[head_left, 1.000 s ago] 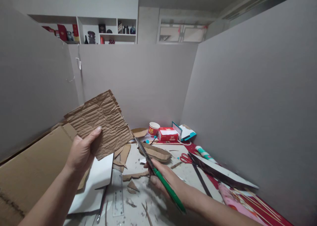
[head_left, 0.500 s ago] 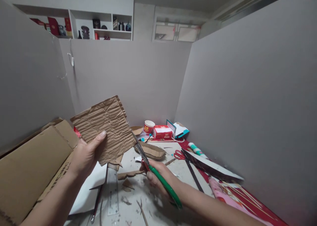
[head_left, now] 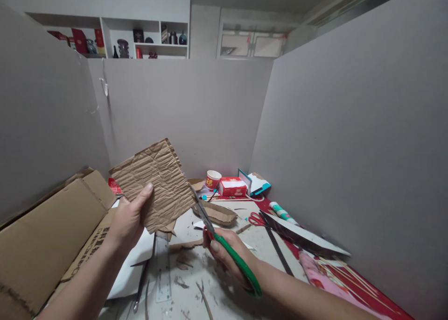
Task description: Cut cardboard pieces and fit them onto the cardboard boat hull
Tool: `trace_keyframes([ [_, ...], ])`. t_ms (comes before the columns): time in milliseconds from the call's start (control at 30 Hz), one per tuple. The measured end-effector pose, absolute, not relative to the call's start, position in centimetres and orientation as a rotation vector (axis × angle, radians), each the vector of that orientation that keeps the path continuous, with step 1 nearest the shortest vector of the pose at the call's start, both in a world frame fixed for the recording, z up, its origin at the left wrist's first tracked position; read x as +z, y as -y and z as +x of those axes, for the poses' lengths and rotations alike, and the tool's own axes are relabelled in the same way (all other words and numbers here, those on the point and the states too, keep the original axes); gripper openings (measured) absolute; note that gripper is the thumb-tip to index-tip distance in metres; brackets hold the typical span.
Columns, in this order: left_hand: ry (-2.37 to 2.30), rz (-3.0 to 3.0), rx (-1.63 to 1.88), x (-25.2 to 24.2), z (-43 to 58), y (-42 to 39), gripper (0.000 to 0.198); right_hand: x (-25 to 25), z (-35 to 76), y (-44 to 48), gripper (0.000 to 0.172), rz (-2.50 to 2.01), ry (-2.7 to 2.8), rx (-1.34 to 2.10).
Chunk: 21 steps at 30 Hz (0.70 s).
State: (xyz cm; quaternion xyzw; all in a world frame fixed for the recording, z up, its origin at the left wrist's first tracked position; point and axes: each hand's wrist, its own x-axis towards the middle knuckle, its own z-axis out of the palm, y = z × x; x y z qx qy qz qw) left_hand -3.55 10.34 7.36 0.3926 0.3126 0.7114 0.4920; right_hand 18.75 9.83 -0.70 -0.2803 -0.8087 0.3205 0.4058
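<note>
My left hand [head_left: 135,219] grips a piece of corrugated cardboard [head_left: 159,182] by its lower left part, thumb on top, and holds it tilted above the table. The cardboard is roughly square, with a creased, ribbed face and uneven edges. In my right hand [head_left: 229,252] are scissors [head_left: 238,262] with green handles. Their blades point up and left and lie along the right edge of the cardboard; whether they touch it I cannot tell. Under the hands, a clear ruler [head_left: 163,268] and several cardboard scraps [head_left: 206,301] lie on the white table surface [head_left: 189,282].
A large cardboard box [head_left: 52,236] stands at the left. Toward the back are a paper cup [head_left: 213,180], a red tissue pack [head_left: 232,187] and a curved cardboard strip [head_left: 219,213]. Red-handled scissors [head_left: 257,219] and thin wooden sticks [head_left: 350,280] lie at the right. Grey panels [head_left: 182,100] surround the table.
The whole view has shifted slightly, so things sit a little farther right. Both hands keep their hold, and the scissors stay by the cardboard's right edge.
</note>
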Motion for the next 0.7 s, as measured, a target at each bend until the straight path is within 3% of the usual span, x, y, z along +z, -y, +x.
trace_keyframes([
  [700,-0.811,0.957,1.665,7.3,-3.7,-10.3,0.054,-1.3,18.9,-10.0,0.047,-0.730,2.006,0.809],
])
